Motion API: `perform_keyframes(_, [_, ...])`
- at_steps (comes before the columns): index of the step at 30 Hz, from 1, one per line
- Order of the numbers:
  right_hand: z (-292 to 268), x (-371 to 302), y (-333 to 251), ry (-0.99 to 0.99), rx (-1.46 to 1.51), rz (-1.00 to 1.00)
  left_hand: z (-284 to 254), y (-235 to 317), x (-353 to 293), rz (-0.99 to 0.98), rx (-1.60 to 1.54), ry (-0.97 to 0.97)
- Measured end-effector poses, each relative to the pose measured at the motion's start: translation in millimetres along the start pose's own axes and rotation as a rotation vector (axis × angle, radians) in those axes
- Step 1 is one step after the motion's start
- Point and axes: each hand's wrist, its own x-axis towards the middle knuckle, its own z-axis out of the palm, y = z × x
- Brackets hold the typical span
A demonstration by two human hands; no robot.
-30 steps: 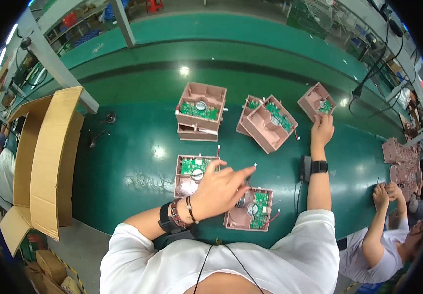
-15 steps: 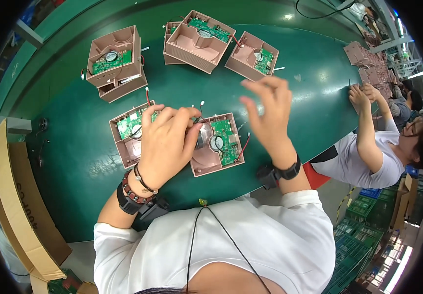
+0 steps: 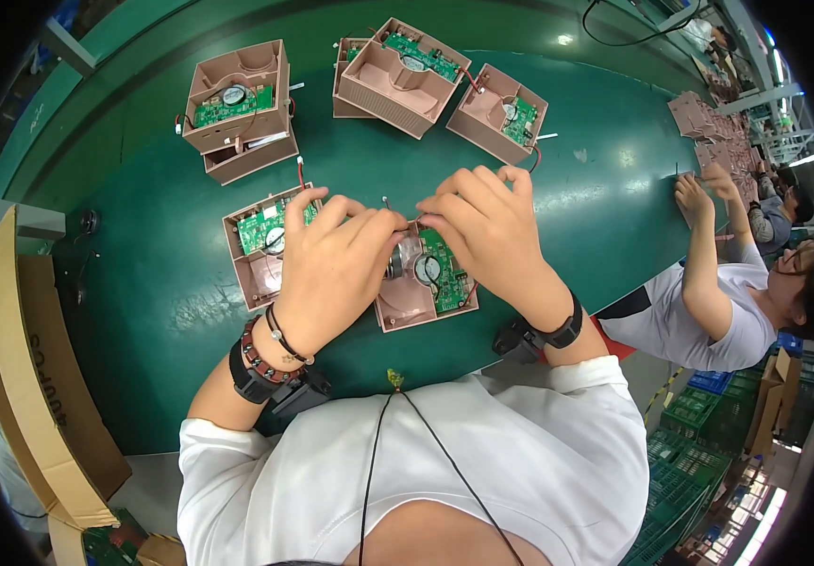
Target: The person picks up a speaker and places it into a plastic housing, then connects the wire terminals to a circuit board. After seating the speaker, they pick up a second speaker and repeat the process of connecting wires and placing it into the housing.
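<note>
Both of my hands meet over the upper edge of a pinkish-brown plastic housing [image 3: 402,313]. A green circuit board [image 3: 452,283] with a round white-faced part [image 3: 427,271] sits inside it. My left hand [image 3: 331,259] is closed on a thin dark wire at the housing's upper left; a small white connector [image 3: 386,200] sticks up beside the fingertips. Under those fingers a round dark part [image 3: 394,264] shows partly. My right hand [image 3: 492,226] is pinched at the upper edge; what its fingertips hold is too small to make out. A second housing [image 3: 258,280] lies partly beneath my left hand.
Stacked housings [image 3: 242,104] stand far left, another stack [image 3: 393,85] far centre, a single housing [image 3: 496,113] right of it. Loose dark parts [image 3: 89,223] lie at the table's left, beside a cardboard box [image 3: 34,349]. At the right a co-worker [image 3: 718,292] handles parts.
My right hand has come in from the right, its spread fingers closing to a pinch beside my left. The left hand stays at the housing's upper edge. The whole view has shifted slightly.
</note>
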Motion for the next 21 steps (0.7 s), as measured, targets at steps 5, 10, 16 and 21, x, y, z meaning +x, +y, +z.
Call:
perform_keyframes(5, [4.6,-5.3,0.2,-0.124,0.020,0.038,3.7,0.5,-0.5,0.032,0.005,0.011])
perform_keyframes(10, [0.7,-13.0,2.7,-0.273,0.304,0.167,2.9,-1.0,-3.5,0.038,0.009,-0.008])
perform_keyframes(16, [0.8,-16.2,1.6,-0.332,0.397,0.249,3.3,-1.0,-5.7,0.054,0.009,0.013])
perform_keyframes(21, [1.3,-12.2,-2.4,-0.283,0.327,0.192,3.0,-0.1,-4.9,0.027,-0.007,0.035])
